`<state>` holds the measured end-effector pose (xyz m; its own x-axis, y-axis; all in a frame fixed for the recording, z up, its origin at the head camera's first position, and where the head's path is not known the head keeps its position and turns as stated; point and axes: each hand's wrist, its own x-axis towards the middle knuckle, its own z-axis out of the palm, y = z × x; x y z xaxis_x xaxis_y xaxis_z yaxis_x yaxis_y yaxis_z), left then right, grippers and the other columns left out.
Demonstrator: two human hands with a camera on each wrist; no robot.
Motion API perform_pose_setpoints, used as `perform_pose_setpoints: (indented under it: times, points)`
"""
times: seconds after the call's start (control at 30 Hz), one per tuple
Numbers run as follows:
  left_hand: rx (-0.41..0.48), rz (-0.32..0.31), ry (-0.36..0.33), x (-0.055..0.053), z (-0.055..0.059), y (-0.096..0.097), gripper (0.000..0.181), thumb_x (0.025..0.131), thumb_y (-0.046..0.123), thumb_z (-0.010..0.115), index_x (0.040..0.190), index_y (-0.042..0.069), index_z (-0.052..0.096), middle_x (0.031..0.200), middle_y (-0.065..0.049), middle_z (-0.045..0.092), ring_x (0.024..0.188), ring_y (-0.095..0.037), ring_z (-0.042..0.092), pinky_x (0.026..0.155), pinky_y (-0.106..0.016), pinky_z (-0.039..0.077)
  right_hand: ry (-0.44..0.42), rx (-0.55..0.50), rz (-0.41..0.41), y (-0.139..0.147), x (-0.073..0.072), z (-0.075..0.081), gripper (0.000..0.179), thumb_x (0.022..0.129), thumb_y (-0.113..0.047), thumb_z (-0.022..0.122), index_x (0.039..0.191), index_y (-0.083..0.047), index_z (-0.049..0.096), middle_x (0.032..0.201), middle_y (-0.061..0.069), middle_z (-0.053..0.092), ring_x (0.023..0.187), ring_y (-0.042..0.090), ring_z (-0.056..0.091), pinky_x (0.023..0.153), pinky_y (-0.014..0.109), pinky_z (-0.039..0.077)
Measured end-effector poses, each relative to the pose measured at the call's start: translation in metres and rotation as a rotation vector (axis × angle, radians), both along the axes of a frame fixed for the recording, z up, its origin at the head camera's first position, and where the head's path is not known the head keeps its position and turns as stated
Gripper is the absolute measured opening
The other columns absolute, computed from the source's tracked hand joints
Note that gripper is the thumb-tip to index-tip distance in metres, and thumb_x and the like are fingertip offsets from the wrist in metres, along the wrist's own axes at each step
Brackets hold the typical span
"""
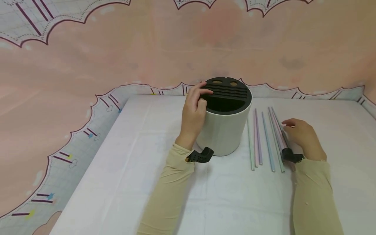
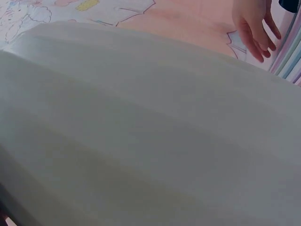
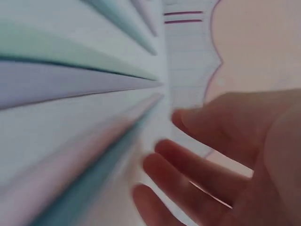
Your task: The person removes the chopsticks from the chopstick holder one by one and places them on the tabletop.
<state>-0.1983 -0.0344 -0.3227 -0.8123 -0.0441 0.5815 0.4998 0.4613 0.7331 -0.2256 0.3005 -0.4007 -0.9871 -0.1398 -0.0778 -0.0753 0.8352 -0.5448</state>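
Note:
A white round container (image 1: 226,133) with a black slotted top (image 1: 226,88) stands upright on the table. My left hand (image 1: 192,114) holds its rim at the left, fingers reaching over the black top. In the left wrist view the container's pale wall (image 2: 150,132) fills most of the picture. My right hand (image 1: 305,138) is just right of a row of thin pastel straw-like sticks, among them a blue stick (image 1: 268,140). The right wrist view shows the hand's fingers (image 3: 174,174) loosely bent and apart, holding nothing, beside a purple stick (image 3: 70,82).
A white cloth (image 1: 141,182) covers the table. Behind it rises a peach backdrop (image 1: 164,52) with a scalloped pale border. Each wrist wears a black band, such as the left band (image 1: 202,156). The sticks lie roughly side by side, right of the container.

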Motion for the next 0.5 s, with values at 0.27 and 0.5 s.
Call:
perform_pose_setpoints:
  times: [0.27, 0.5]
  points:
    - [-0.052, 0.017, 0.055, -0.001, -0.009, 0.0, 0.03, 0.092, 0.019, 0.031, 0.107, 0.013, 0.056, 0.13, 0.006, 0.045, 0.122, -0.001, 0.032, 0.097, -0.024, 0.029, -0.056, -0.055, 0.047, 0.003, 0.019, 0.032, 0.05, 0.094, -0.036, 0.031, 0.127, 0.0, 0.043, 0.114, 0.027, 0.053, 0.094, 0.04, 0.055, 0.076, 0.053, 0.036]
    - [0.035, 0.067, -0.056, 0.009, -0.036, -0.017, 0.049, 0.095, 0.042, 0.021, 0.136, 0.02, 0.034, 0.139, 0.008, 0.034, 0.126, -0.002, 0.027, 0.102, -0.029, 0.024, 0.07, -0.064, 0.019, -0.014, 0.037, 0.048, 0.056, 0.093, -0.042, 0.029, 0.138, -0.008, 0.03, 0.135, 0.025, 0.033, 0.114, 0.048, 0.034, 0.085, 0.061, 0.025]
